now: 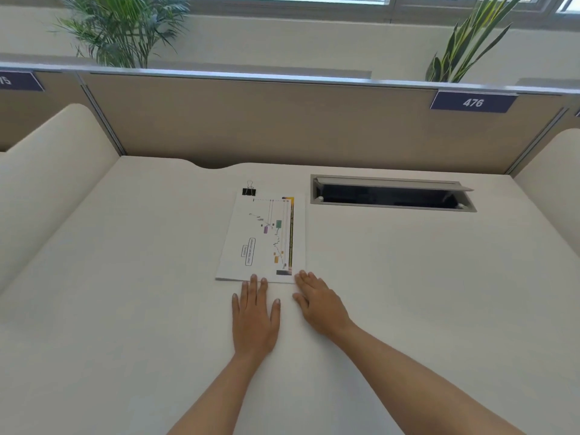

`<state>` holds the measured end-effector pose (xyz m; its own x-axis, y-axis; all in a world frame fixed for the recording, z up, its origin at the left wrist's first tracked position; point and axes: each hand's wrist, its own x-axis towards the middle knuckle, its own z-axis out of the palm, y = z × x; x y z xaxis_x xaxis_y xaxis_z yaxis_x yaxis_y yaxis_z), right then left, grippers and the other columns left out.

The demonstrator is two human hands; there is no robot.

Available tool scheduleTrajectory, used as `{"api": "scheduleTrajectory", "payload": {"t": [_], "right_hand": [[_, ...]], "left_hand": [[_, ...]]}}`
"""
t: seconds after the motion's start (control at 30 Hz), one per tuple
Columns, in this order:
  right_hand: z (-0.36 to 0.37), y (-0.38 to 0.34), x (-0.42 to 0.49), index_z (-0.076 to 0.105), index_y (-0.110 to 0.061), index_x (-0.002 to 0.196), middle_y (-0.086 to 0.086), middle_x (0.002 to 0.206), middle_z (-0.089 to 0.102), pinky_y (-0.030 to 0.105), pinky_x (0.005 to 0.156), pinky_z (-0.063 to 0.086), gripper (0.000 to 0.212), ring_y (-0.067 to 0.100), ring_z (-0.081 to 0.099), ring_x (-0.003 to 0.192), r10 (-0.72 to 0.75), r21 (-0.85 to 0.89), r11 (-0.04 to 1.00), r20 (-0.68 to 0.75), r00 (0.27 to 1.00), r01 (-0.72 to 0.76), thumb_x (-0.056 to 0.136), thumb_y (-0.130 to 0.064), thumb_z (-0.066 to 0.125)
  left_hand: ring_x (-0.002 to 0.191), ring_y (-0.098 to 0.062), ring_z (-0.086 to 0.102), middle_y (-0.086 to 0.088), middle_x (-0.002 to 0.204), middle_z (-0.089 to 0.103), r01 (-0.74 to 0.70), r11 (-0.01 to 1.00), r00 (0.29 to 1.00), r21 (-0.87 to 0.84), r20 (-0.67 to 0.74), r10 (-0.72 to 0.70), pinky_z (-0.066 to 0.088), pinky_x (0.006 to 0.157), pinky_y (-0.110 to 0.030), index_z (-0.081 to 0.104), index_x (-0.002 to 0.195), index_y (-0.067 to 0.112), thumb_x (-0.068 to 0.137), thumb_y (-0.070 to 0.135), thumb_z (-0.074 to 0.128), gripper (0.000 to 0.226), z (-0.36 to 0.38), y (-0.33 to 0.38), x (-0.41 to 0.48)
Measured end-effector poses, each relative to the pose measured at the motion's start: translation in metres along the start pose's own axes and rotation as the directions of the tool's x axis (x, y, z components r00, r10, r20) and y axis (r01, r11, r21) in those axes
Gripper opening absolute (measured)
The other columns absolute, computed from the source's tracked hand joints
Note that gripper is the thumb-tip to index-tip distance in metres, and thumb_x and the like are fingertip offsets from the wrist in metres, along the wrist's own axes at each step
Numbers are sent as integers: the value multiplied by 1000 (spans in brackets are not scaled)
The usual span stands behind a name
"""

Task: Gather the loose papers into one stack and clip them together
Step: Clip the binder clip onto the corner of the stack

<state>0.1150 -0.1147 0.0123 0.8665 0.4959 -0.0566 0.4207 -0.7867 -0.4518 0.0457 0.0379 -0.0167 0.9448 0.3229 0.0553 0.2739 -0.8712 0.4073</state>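
A stack of white papers (244, 237) lies in the middle of the white desk (125, 277), its top sheet printed with a chart. A black binder clip (249, 191) sits at the stack's far left corner, handles up. My left hand (255, 318) rests flat on the desk, fingers apart, fingertips touching the stack's near edge. My right hand (320, 304) lies flat beside it, fingertips at the stack's near right corner. Neither hand holds anything.
An open cable hatch (392, 193) is set into the desk to the right of the papers. A beige partition (282, 124) with a sign reading 476 (473, 103) closes the back. White side panels stand left and right. Plants rise behind the partition.
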Motion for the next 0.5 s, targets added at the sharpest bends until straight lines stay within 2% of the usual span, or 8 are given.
{"api": "scheduleTrajectory", "payload": {"t": [0.1,0.23,0.5], "right_hand": [[0,11,23,15,-19,151,-3,160,12,28,118,3,59,15,7,148,4,-15,1000,65,998,-4,100,-40,34],[-4,26,44,5,-26,152,-9,160,2,32,117,-5,66,14,-2,148,-1,-52,999,102,995,7,97,-52,31],[-16,42,72,-6,-35,150,-17,158,-7,38,119,-7,76,9,-10,146,28,-139,990,101,995,-14,87,-71,18]], "left_hand": [[147,-20,11,0,159,14,12,1000,1000,14,18,-12,5,119,-44,22,149,20,87,54,11,72,1,2,28],[147,-21,9,2,159,13,13,999,1000,38,23,-14,3,118,-47,21,150,21,88,56,11,72,5,7,56],[148,-20,3,6,160,9,6,997,999,73,46,-9,-3,116,-52,15,151,26,86,59,6,73,10,14,92]]}}
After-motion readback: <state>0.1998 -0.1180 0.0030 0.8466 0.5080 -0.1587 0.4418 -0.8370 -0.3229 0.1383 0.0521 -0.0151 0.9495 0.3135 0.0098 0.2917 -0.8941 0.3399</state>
